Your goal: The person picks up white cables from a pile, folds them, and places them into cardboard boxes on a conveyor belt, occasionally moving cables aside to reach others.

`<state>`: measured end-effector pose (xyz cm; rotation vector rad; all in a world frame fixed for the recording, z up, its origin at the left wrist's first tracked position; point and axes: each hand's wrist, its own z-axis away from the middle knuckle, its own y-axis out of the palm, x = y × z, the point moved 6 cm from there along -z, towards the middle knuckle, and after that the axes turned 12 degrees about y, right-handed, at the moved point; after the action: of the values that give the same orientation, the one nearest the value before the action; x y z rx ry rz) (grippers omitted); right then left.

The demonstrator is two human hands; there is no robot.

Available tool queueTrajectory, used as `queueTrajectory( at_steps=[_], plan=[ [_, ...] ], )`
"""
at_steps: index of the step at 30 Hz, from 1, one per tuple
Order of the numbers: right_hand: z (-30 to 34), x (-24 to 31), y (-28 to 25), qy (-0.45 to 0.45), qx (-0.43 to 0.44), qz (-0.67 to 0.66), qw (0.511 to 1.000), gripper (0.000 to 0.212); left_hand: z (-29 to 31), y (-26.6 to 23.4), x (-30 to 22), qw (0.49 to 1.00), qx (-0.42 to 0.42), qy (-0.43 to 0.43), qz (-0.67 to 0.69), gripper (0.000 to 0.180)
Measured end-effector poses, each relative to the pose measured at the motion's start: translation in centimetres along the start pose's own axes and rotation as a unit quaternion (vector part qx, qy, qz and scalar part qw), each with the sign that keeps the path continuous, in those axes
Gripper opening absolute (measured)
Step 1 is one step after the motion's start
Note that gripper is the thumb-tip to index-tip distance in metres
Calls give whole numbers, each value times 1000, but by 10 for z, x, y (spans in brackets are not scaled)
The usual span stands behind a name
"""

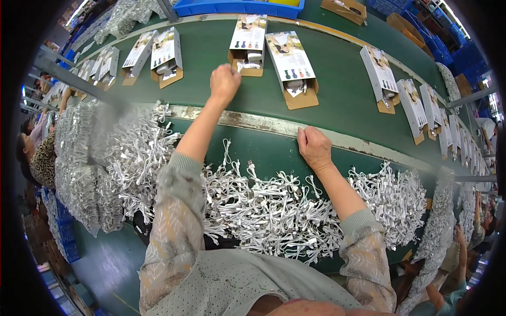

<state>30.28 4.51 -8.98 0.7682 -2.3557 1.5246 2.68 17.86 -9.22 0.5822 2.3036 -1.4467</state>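
My left hand (pixel 225 84) is closed over the green belt, just beside the lower open end of a white printed box (pixel 250 32). Whatever its fingers hold, if anything, is hidden. Inside that box's open end a pale rounded item (pixel 254 56) shows. A second box (pixel 290 52) lies to its right, brown flap folded out, a grey-white item (pixel 294 84) visible within. My right hand (pixel 314 147) is curled closed above the belt's near metal edge (pixel 253 122), its fingers turned away from view. Below both hands spreads a heap of bundled white cables (pixel 274 210).
More open boxes stand along the belt to the left (pixel 164 52) and right (pixel 380 76). Beyond it is a blue tray (pixel 237 8). Clear plastic bags (pixel 79 163) pile up at the left, others at the right. Metal posts (pixel 74 79) flank the station; people sit at both sides.
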Motion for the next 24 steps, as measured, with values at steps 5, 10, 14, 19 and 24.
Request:
queueTrajectory(
  at_steps=[5, 10, 14, 19, 24],
  plan=[
    [-4, -4, 0, 0, 0, -2, 1000, 22, -27, 32, -33, 997, -6, 12, 76, 26],
    [-3, -14, 1, 21, 17, 15, 1000, 22, 51, 19, -113, 947, 242, 171, 124, 32],
    [-2, -11, -1, 8, 1, 3, 1000, 21, 156, -7, -168, 806, 460, 262, 263, 31],
    [-1, -7, 1, 9, 4, 2, 1000, 21, 176, -14, -144, 837, 469, 208, 190, 18],
    [-2, -8, 0, 10, 1, 4, 1000, 22, 154, -51, -87, 915, 373, 53, 146, 13]
  ],
)
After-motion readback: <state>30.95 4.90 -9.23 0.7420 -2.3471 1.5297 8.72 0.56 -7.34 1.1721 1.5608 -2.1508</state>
